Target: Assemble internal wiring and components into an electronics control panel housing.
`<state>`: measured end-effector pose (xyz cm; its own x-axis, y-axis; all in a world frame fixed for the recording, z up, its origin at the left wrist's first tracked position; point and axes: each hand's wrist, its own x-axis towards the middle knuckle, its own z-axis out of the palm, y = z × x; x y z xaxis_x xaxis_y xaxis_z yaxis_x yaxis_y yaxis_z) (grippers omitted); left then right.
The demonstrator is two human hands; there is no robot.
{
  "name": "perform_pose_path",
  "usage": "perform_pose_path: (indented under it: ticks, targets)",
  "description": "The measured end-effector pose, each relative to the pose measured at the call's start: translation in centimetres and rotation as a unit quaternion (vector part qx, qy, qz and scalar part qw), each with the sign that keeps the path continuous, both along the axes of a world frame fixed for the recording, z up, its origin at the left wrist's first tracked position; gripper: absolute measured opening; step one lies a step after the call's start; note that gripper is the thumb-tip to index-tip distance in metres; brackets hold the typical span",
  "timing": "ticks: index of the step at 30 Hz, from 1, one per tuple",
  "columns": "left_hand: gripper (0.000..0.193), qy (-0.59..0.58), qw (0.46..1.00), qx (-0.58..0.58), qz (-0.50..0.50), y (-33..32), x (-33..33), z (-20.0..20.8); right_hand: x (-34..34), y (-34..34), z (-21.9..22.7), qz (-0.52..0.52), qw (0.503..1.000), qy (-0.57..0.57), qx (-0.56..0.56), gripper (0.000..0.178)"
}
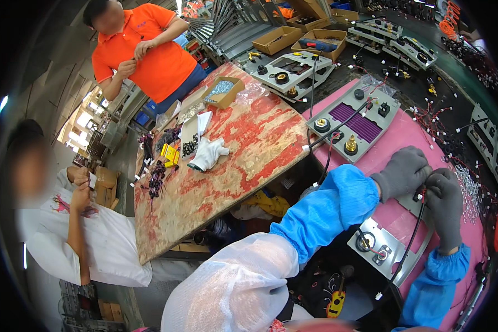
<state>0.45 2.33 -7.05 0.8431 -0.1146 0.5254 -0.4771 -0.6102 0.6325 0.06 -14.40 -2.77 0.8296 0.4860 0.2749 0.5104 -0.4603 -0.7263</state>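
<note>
Both hands wear grey gloves and meet over the pink work surface at the right. My left hand (401,172) is closed, its fingertips pinched on something too small to make out. Beside it, my right hand (444,207) curls its fingers around the upper end of a black cable (409,238), where a bit of red wire shows. That cable hangs down to a white connector. Beneath the hands lies a grey metal panel (390,263) with round fittings, partly covered by them. Farther off rests a second panel (390,110) with a purple grille and a brass fitting.
Loose metal rings (466,191) and wired connectors (426,119) lie right of my hands. A worn red table (249,144) at left bears a white glove (207,154) and a parts box (224,93). Two people stand beyond it. More panels (296,74) lie at the back.
</note>
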Motion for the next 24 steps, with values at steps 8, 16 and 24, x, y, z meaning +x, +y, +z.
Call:
perform_pose_path:
  ticks: [8, 16, 24]
  targets:
    - [0.023, 0.011, 1.000, -0.012, 0.019, 0.0, 0.1, -0.2, -1.0, 0.8, 0.6, -0.057, 0.996, -0.036, -0.055, 0.019]
    - [0.023, -0.005, 0.998, -0.066, 0.022, -0.1, 0.1, 0.1, -0.6, 0.8, -0.2, -0.058, 0.990, -0.098, -0.089, 0.017]
    - [0.025, -0.004, 0.998, -0.064, 0.027, -0.2, 0.0, 0.3, -1.1, 1.3, -0.8, -0.088, 0.992, -0.088, -0.036, 0.016]
